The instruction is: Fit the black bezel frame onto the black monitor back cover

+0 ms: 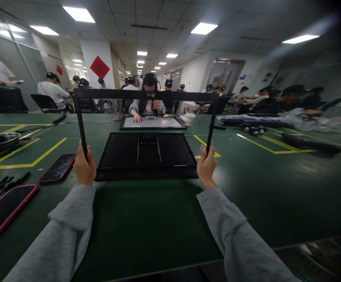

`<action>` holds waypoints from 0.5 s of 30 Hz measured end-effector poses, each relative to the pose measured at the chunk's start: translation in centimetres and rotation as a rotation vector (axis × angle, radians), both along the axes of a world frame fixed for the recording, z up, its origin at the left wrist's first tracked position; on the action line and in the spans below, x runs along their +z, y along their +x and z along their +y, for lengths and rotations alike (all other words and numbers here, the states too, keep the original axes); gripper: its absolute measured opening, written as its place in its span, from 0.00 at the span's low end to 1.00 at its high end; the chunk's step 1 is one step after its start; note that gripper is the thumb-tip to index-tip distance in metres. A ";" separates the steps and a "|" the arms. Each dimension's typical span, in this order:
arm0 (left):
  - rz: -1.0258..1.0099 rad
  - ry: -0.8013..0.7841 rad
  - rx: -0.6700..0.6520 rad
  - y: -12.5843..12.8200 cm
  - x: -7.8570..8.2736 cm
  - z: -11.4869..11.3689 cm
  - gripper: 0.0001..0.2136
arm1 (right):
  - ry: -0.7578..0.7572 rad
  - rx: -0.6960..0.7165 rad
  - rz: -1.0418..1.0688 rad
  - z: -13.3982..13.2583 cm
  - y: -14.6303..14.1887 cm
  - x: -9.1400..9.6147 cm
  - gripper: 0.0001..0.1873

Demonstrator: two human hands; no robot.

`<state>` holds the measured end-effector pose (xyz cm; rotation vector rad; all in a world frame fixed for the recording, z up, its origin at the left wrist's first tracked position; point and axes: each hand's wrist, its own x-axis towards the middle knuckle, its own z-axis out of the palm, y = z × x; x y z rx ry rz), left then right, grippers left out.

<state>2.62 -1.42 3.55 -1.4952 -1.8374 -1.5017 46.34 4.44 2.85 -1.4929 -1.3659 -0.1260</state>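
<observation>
My left hand (85, 163) is closed around the left side of a thin black rectangular frame (114, 94), which looks like a monitor bezel. Around its right side my right hand (206, 166) is closed too. The frame is held up facing me, its top bar well above the table. Through its opening shows a black flat panel (120, 150), like the back of a monitor, with a recessed middle and two upright light strips. Where the frame's lower bar ends and the panel's near edge begins I cannot tell.
Across the green table (276, 196), a person rests a hand on a grey-faced panel (147, 122). Phones (58, 168) with red edges and a metal bowl (1, 141) lie left. A plastic cup (188, 118), clear plastic wrap (302, 120) and dark tools (311, 143) are right.
</observation>
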 end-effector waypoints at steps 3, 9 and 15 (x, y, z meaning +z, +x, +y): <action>-0.022 -0.062 0.028 -0.1 -0.4 0.2 0.26 | -0.012 -0.013 -0.040 0.0 -0.1 0.0 0.31; -0.009 -0.125 0.051 -0.1 -0.2 0.2 0.26 | -0.096 -0.036 -0.073 0.3 0.0 -0.1 0.30; 0.039 -0.171 0.036 -1.1 -1.4 1.2 0.26 | -0.132 -0.012 -0.077 1.5 0.7 -1.5 0.30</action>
